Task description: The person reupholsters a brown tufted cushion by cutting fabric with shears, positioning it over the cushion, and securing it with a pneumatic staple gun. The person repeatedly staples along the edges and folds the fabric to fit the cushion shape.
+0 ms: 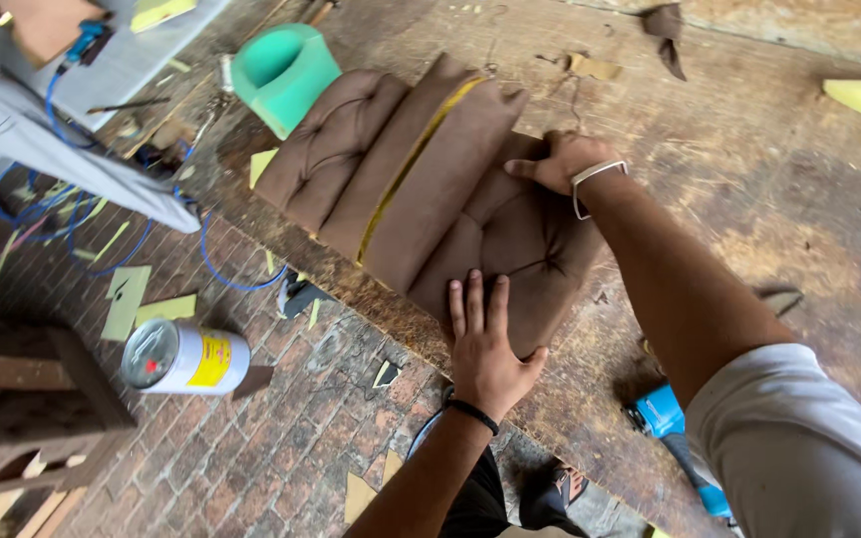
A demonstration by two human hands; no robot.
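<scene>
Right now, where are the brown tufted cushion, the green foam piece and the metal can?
brown tufted cushion [351, 149], head view: on its left buttoned panel.
green foam piece [286, 70], head view: on its curved outer face.
metal can [206, 359], head view: on its side wall, lying on the brick floor.

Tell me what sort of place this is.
Probably an upholstery workshop: both hands press a brown tufted cushion panel on a scarred wooden workbench, with a green foam block, foam scraps and a metal can around.

Left hand with black wristband, right hand with white bracelet, white short sleeve at lower right, dark sandal
</scene>
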